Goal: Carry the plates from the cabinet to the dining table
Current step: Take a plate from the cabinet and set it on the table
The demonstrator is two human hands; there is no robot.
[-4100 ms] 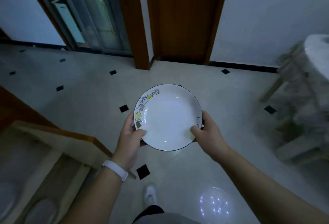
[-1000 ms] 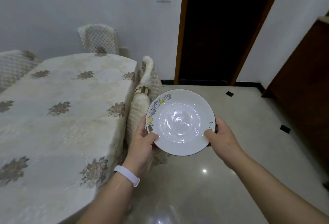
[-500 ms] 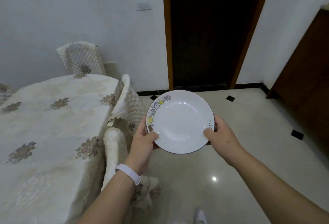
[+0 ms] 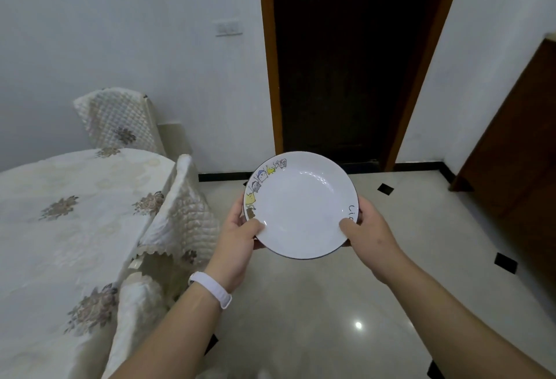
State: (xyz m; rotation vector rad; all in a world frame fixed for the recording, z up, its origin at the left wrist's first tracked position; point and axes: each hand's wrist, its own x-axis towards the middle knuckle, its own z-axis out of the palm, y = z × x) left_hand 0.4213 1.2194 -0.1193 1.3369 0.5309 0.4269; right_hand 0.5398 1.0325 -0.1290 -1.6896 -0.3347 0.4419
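Standing on the pale tiled floor, we have the dining table at our left under its flowered cloth, with two quilt-covered chairs — one at the near edge, one by the wall. Held in the air over the floor, well clear of the table, is the white plate. Our left hand and right hand are each closed on its rim — thumbs on top, fingers beneath. A white wristband sits on the left wrist.
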